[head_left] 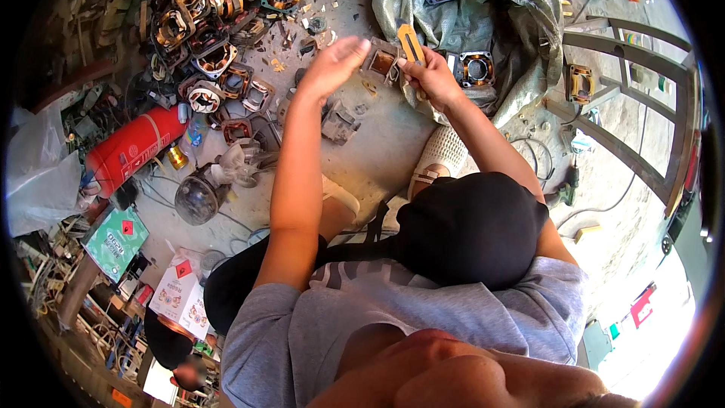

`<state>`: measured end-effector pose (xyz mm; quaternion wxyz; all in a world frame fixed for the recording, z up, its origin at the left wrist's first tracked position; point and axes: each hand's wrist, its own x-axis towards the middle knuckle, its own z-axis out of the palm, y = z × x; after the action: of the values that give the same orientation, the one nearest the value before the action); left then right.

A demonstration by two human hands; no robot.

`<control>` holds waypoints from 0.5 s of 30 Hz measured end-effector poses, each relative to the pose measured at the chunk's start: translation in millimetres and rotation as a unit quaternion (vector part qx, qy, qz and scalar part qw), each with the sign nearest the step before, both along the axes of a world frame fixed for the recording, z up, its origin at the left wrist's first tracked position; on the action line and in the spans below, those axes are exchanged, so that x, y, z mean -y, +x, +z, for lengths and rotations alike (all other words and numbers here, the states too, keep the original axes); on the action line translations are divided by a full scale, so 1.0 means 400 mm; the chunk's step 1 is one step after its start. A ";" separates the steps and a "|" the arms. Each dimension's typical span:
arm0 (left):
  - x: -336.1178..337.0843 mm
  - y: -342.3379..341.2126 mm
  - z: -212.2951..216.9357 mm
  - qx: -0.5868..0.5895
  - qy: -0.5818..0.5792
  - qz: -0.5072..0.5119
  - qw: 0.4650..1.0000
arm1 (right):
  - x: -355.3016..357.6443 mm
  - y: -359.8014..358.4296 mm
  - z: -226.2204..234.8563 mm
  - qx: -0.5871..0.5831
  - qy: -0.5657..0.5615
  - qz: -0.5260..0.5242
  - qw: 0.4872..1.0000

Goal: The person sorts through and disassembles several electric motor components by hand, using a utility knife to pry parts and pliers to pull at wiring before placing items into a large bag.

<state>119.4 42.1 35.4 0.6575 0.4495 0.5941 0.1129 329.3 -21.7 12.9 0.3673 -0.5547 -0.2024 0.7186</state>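
My right hand (432, 77) is closed round a yellow utility knife (410, 44) with a dark slot along it. Just left of the knife is a small motor part with a copper-brown winding (382, 61); whether my right fingertips touch it I cannot tell. My left hand (337, 66), slightly blurred, hovers to the left of that part, its fingers stretched out toward it and nothing visible in them. Below and between my forearms, a grey metal motor piece (340, 122) lies on the floor.
Several copper-wound stators (214, 59) are heaped at far left, near a red cylinder (137, 149). A grey-green woven sack (521, 7) with stators on it spreads at far right, beside a metal frame (623, 49). Another person (168, 344) is at lower left.
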 end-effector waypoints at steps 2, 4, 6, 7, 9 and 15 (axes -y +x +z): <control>0.041 0.030 0.010 0.075 -0.045 0.007 0.996 | -0.001 0.004 -0.010 -0.009 0.025 -0.001 1.000; 0.065 0.054 -0.008 0.120 -0.051 0.049 0.990 | -0.001 0.002 -0.012 0.014 0.050 0.000 0.999; 0.095 0.059 -0.047 0.134 -0.019 0.130 0.982 | -0.004 -0.019 0.017 0.068 0.072 0.006 0.995; 0.101 0.057 -0.063 0.149 -0.018 0.148 0.977 | -0.002 -0.024 0.004 0.085 0.102 0.012 0.991; 0.100 0.074 -0.047 0.147 -0.024 0.166 0.975 | 0.000 -0.028 -0.021 0.121 0.160 0.020 0.979; 0.088 0.068 -0.040 0.131 -0.041 0.189 0.972 | 0.001 -0.032 -0.015 0.143 0.172 0.037 0.974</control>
<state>146.8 6.8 19.4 0.7142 0.2825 0.5813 0.2686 316.5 -22.1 6.8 0.3973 -0.5723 -0.3935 0.5998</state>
